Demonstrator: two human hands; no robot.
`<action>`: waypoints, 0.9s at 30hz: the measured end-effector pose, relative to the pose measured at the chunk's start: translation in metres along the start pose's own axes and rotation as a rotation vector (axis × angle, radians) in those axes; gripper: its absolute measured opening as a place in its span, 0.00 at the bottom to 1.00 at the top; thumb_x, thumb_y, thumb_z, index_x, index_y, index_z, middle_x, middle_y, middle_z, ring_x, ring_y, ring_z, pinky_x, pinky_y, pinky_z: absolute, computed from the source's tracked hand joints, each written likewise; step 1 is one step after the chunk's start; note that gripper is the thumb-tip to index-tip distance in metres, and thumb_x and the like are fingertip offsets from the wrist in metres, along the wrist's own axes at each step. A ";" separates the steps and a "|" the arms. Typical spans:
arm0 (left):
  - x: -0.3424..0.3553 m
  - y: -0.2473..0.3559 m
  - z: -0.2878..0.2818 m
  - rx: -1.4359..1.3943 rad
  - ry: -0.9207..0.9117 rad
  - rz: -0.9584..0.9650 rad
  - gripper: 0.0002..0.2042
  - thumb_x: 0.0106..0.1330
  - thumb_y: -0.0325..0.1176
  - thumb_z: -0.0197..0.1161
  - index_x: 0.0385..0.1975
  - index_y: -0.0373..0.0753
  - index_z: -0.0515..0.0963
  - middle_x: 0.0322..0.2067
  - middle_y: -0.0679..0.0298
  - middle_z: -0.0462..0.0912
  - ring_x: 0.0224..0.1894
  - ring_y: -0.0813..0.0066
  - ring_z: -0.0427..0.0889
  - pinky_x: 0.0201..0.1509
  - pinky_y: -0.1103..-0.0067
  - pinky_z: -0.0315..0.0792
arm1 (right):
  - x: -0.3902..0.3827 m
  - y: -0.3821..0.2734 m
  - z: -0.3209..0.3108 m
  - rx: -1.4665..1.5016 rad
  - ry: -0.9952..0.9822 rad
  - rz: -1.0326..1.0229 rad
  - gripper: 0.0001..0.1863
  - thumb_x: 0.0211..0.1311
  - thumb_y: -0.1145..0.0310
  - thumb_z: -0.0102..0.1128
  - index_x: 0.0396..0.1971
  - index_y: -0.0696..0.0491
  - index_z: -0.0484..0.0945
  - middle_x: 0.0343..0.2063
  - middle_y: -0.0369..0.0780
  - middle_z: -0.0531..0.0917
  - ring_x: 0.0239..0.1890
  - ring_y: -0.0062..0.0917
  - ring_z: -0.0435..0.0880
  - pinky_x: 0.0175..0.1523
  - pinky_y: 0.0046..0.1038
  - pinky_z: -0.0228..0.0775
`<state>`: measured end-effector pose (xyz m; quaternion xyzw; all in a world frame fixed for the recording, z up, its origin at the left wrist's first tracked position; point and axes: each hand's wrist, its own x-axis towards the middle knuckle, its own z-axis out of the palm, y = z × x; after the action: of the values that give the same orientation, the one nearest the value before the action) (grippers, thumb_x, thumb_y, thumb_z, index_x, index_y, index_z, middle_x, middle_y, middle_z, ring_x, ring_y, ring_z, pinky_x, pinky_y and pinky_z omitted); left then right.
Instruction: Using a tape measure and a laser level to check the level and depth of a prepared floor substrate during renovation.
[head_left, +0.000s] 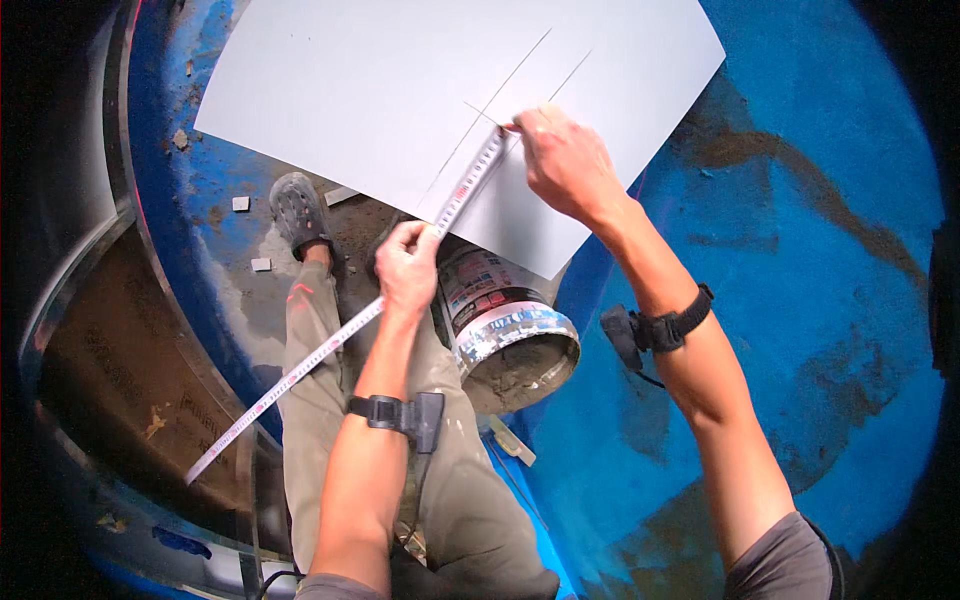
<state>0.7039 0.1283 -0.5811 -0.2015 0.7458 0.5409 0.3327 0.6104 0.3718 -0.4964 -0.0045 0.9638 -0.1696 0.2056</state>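
A steel measuring tape [464, 185] runs diagonally over a large white sheet [330, 80] marked with thin pencil lines, and its long tail hangs down to the lower left. My left hand [405, 265] grips the tape at the sheet's near edge, its fingers closed around it. My right hand [560, 160] pinches the tape's upper end on the sheet, beside the crossing lines. Both wrists or forearms wear black strapped devices.
A paint-spattered bucket [515, 355] lies below the sheet between my leg and a blue surface [800, 300]. My shoe [298, 215] is on the dirty floor with small white offcuts [262, 264]. A curved metal-edged structure [130, 330] borders the left, and a small pale tool [512, 440] lies low centre.
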 end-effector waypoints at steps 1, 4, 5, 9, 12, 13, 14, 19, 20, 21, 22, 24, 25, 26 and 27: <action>-0.009 -0.001 0.011 -0.065 -0.011 -0.041 0.09 0.69 0.33 0.67 0.38 0.31 0.85 0.27 0.73 0.80 0.30 0.87 0.73 0.34 0.84 0.69 | -0.010 0.005 -0.001 0.003 -0.031 0.029 0.11 0.62 0.74 0.49 0.40 0.58 0.78 0.38 0.54 0.81 0.40 0.52 0.83 0.45 0.48 0.76; -0.025 -0.008 0.033 -0.192 -0.044 -0.097 0.08 0.68 0.31 0.68 0.37 0.31 0.84 0.28 0.74 0.79 0.30 0.88 0.72 0.35 0.86 0.68 | -0.034 0.017 -0.001 -0.040 -0.052 0.068 0.11 0.63 0.74 0.48 0.41 0.57 0.78 0.37 0.53 0.81 0.39 0.52 0.83 0.44 0.49 0.75; -0.029 -0.011 0.036 -0.195 -0.051 -0.094 0.08 0.67 0.31 0.68 0.37 0.31 0.84 0.28 0.74 0.79 0.30 0.88 0.71 0.35 0.86 0.68 | -0.037 0.020 0.000 -0.037 -0.060 0.070 0.10 0.63 0.75 0.48 0.41 0.58 0.78 0.37 0.53 0.81 0.39 0.52 0.82 0.44 0.49 0.75; -0.028 -0.009 0.037 -0.191 -0.019 -0.065 0.08 0.67 0.31 0.68 0.38 0.32 0.84 0.29 0.75 0.80 0.30 0.90 0.71 0.34 0.86 0.68 | -0.039 0.020 -0.001 -0.012 -0.027 0.088 0.09 0.66 0.73 0.50 0.41 0.58 0.78 0.37 0.53 0.82 0.39 0.52 0.83 0.44 0.49 0.74; -0.019 -0.004 0.019 -0.153 0.002 -0.055 0.07 0.68 0.30 0.67 0.38 0.32 0.85 0.27 0.75 0.78 0.28 0.90 0.70 0.32 0.86 0.67 | -0.036 0.016 0.001 0.122 0.089 0.107 0.08 0.68 0.71 0.52 0.41 0.58 0.78 0.36 0.53 0.82 0.39 0.51 0.83 0.45 0.49 0.74; -0.015 -0.005 0.012 -0.115 0.012 -0.018 0.07 0.68 0.30 0.67 0.38 0.32 0.85 0.27 0.75 0.78 0.28 0.90 0.69 0.32 0.86 0.66 | -0.035 0.013 0.002 0.175 0.131 0.132 0.09 0.69 0.70 0.52 0.41 0.58 0.77 0.36 0.53 0.82 0.39 0.51 0.82 0.45 0.49 0.74; -0.011 -0.005 0.005 -0.077 0.020 0.019 0.07 0.67 0.30 0.67 0.38 0.32 0.85 0.27 0.76 0.78 0.28 0.90 0.69 0.32 0.86 0.66 | -0.035 0.011 0.004 0.228 0.174 0.159 0.09 0.69 0.69 0.53 0.41 0.59 0.77 0.36 0.53 0.82 0.38 0.51 0.82 0.45 0.49 0.73; -0.004 -0.004 -0.020 -0.052 0.045 0.075 0.07 0.65 0.29 0.65 0.38 0.33 0.85 0.28 0.68 0.80 0.30 0.84 0.73 0.35 0.81 0.69 | -0.032 -0.004 0.013 0.300 0.177 0.168 0.09 0.69 0.70 0.53 0.41 0.59 0.76 0.35 0.54 0.82 0.38 0.51 0.82 0.45 0.48 0.73; -0.003 0.000 -0.023 -0.063 0.062 0.075 0.08 0.67 0.31 0.66 0.39 0.33 0.85 0.28 0.67 0.78 0.30 0.82 0.73 0.36 0.80 0.69 | -0.033 -0.006 0.014 0.322 0.172 0.172 0.09 0.69 0.70 0.53 0.41 0.60 0.76 0.34 0.54 0.82 0.38 0.51 0.82 0.45 0.48 0.73; -0.002 0.002 -0.027 -0.039 0.076 0.111 0.10 0.69 0.33 0.67 0.40 0.33 0.85 0.28 0.66 0.78 0.30 0.80 0.73 0.36 0.79 0.69 | -0.033 -0.007 0.014 0.324 0.170 0.170 0.09 0.69 0.70 0.53 0.41 0.60 0.76 0.34 0.54 0.82 0.38 0.51 0.82 0.45 0.48 0.73; -0.001 0.004 -0.030 -0.015 0.091 0.147 0.11 0.70 0.35 0.67 0.41 0.33 0.85 0.28 0.65 0.77 0.30 0.78 0.74 0.36 0.78 0.69 | -0.034 -0.009 0.014 0.345 0.155 0.187 0.09 0.70 0.70 0.53 0.41 0.60 0.76 0.34 0.54 0.82 0.38 0.51 0.82 0.45 0.48 0.73; 0.001 0.006 -0.036 0.020 0.094 0.176 0.13 0.71 0.38 0.67 0.41 0.32 0.85 0.27 0.63 0.75 0.30 0.74 0.74 0.37 0.76 0.69 | -0.034 -0.015 0.015 0.369 0.140 0.202 0.09 0.70 0.69 0.53 0.42 0.60 0.76 0.34 0.54 0.82 0.38 0.51 0.82 0.45 0.47 0.73; 0.001 0.006 -0.038 0.062 0.091 0.182 0.13 0.71 0.38 0.66 0.39 0.32 0.84 0.26 0.62 0.75 0.30 0.73 0.74 0.37 0.75 0.69 | -0.034 -0.021 0.017 0.423 0.150 0.197 0.09 0.71 0.69 0.53 0.43 0.60 0.75 0.34 0.54 0.82 0.38 0.51 0.82 0.44 0.47 0.73; 0.002 0.006 -0.041 0.103 0.088 0.187 0.12 0.71 0.37 0.65 0.38 0.32 0.84 0.26 0.62 0.75 0.29 0.72 0.74 0.37 0.74 0.70 | -0.034 -0.026 0.019 0.475 0.160 0.192 0.10 0.72 0.69 0.53 0.44 0.59 0.75 0.34 0.54 0.82 0.38 0.51 0.82 0.44 0.47 0.73; 0.002 0.004 -0.043 0.106 0.090 0.188 0.12 0.71 0.37 0.65 0.38 0.32 0.84 0.26 0.62 0.75 0.29 0.72 0.74 0.37 0.74 0.70 | -0.034 -0.033 0.022 0.499 0.158 0.175 0.10 0.73 0.68 0.54 0.45 0.59 0.75 0.35 0.54 0.82 0.37 0.52 0.82 0.42 0.46 0.74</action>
<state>0.6873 0.0892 -0.5715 -0.1368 0.8031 0.5199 0.2568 0.6484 0.3365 -0.4916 0.1429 0.9020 -0.3831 0.1384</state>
